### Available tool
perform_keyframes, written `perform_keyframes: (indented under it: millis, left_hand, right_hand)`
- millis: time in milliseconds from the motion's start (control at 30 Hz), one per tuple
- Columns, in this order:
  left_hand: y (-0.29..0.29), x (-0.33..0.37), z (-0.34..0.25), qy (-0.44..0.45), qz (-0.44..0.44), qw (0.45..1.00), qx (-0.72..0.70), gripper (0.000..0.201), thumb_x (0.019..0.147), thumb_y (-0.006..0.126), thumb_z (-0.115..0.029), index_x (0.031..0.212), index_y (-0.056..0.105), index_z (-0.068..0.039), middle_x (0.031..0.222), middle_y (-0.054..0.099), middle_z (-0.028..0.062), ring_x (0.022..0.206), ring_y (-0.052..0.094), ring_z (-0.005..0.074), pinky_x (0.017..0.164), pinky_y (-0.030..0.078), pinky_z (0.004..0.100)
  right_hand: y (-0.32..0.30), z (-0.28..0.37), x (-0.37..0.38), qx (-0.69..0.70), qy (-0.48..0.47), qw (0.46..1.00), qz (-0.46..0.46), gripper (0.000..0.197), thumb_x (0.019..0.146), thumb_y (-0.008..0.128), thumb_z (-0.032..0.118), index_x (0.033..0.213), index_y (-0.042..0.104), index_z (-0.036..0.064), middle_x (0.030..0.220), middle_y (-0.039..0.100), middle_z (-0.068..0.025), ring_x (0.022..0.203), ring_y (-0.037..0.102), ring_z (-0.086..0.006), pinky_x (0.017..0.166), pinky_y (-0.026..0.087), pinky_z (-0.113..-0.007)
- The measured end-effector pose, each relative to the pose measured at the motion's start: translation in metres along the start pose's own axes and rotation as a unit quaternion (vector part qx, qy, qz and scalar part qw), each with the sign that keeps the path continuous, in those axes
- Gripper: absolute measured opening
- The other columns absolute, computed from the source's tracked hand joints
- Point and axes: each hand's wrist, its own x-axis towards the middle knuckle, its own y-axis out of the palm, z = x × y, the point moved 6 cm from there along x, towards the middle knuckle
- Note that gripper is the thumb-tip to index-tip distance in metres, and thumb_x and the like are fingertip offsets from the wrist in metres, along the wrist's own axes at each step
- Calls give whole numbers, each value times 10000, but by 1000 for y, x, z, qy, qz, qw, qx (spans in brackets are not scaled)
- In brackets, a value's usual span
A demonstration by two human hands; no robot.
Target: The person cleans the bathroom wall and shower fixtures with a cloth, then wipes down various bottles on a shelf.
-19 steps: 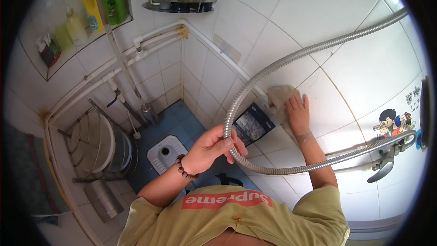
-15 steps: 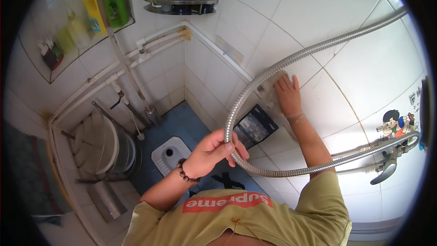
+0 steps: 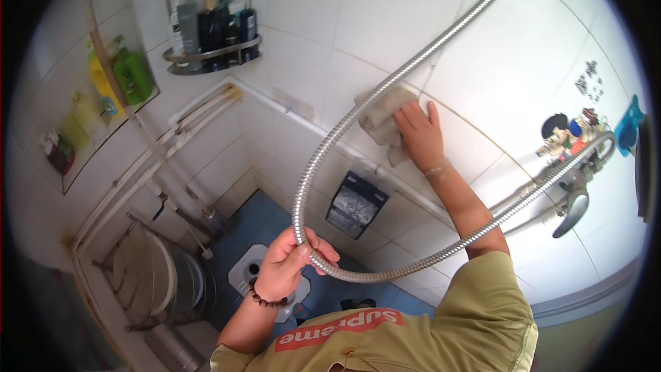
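Note:
My left hand [image 3: 284, 265], with a beaded bracelet at its wrist, is closed round the flexible metal shower hose [image 3: 320, 153]. The hose loops up past the top of the view and also runs right to the mixer tap [image 3: 571, 203]. On the white tiled wall [image 3: 475, 114], my right hand [image 3: 422, 141] presses a crumpled grey-beige cloth [image 3: 380, 124], its fingers laid over the right part. Part of the cloth is hidden behind the hose. A white pipe [image 3: 334, 141] runs along the wall just below the cloth.
A corner rack [image 3: 213, 55] holds several bottles, and more bottles stand in a wall niche [image 3: 96, 155]. A dark picture panel [image 3: 357, 204] is on the lower wall. Below are a squat toilet [image 3: 241, 269] and a round white-lidded tub [image 3: 155, 272] on the blue floor [image 3: 255, 220].
My right hand has slid the cloth up the wall, away from the pipe, and more of the cloth shows. The left hand keeps its grip on the hose; the whole view has shifted.

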Motion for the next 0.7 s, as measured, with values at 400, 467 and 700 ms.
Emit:
perform_keyframes:
  millis: [400, 467, 700]
  left_hand:
    - [-6, 0, 14, -1, -15, 997, -78, 233, 864, 430, -230, 878, 440, 3, 797, 562, 238, 635, 569, 225, 537, 475, 279]
    - [-5, 1, 15, 7, -5, 997, -81, 228, 866, 427, -218, 874, 445, 9, 797, 562, 241, 645, 567, 226, 551, 477, 290]
    - [-9, 1, 29, -32, 10, 996, -79, 174, 881, 389, -182, 919, 455, -26, 866, 567, 214, 729, 568, 212, 621, 461, 267]
  right_hand:
    - [-206, -128, 33, -190, 244, 914, -264, 466, 682, 476, -8, 1139, 391, -32, 1121, 410, -207, 1093, 351, -357, 951, 183, -502]
    - [-210, -131, 51, -232, 268, 896, -268, 523, 684, 512, 93, 1172, 369, -28, 1086, 420, -230, 1076, 341, -388, 953, 182, -501]
    - [-144, -67, 40, -147, 139, 977, -62, 628, 512, 657, 140, 1070, 437, -48, 1083, 417, -210, 1047, 339, -403, 944, 227, -496]
